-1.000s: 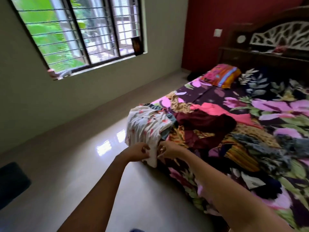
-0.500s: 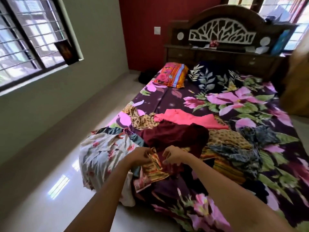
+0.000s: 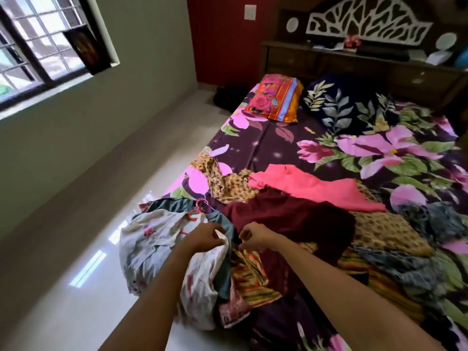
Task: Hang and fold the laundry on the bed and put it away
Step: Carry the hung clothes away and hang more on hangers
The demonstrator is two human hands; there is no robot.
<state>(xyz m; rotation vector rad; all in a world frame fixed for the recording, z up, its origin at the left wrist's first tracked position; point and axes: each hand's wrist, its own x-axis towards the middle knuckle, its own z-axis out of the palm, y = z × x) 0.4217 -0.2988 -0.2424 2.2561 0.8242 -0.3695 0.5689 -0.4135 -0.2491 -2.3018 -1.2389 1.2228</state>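
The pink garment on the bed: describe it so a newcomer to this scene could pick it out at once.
Start at the bed with the purple floral sheet and find the laundry heap on its near half. At the heap's far edge lies the pink garment, just beyond the maroon garment. It is the only plain bright pink piece.

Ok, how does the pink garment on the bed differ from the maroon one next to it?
The pink garment lies spread fairly flat, farther up the bed; the maroon garment is bunched, nearer the foot. The pink garment is bright, the maroon garment dark. The maroon garment overlaps the pink garment's near edge. Both are unfolded laundry.
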